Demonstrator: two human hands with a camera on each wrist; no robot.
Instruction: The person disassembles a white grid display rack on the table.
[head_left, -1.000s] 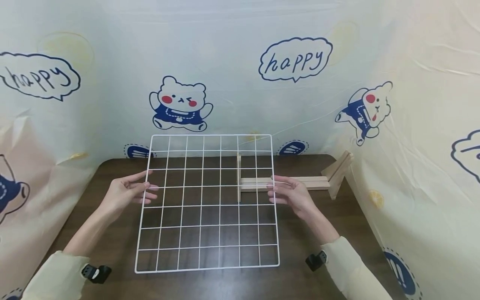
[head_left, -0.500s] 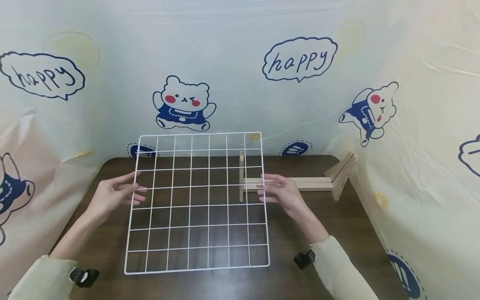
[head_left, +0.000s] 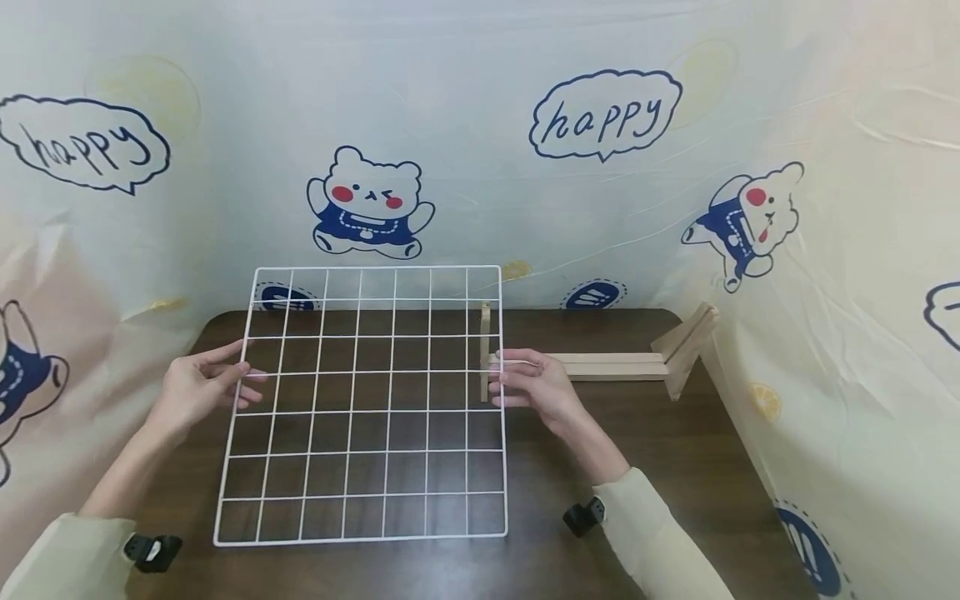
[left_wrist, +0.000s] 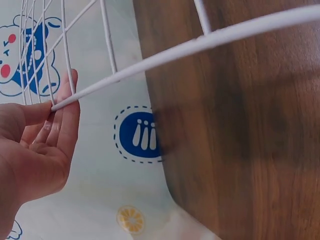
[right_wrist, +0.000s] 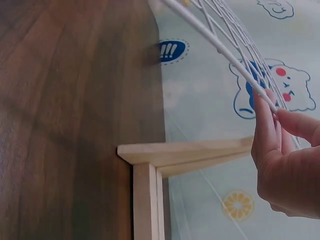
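A white wire grid panel [head_left: 390, 412] stands tilted over the dark wooden table [head_left: 675, 467], its lower edge near the table's front. My left hand [head_left: 217, 382] pinches the panel's left edge wire about halfway up. My right hand [head_left: 519, 383] pinches its right edge wire at the same height. In the left wrist view my thumb and fingers [left_wrist: 62, 107] close on the wire [left_wrist: 200, 45]. The right wrist view shows my fingertips [right_wrist: 267, 112] on the edge wire [right_wrist: 215, 45]. A pale wooden stand [head_left: 615, 367] lies on the table just behind my right hand, also visible as wooden stand [right_wrist: 175, 152].
A plastic sheet printed with bears and "happy" bubbles [head_left: 600, 117] walls in the table at the back and on both sides. The wooden stand's angled end piece [head_left: 686, 342] rests by the right wall. A black wrist camera [head_left: 583, 515] sits on each forearm.
Both hands have carried the grid panel to the left. Its right edge now lines up with the wooden stand's upright left end.
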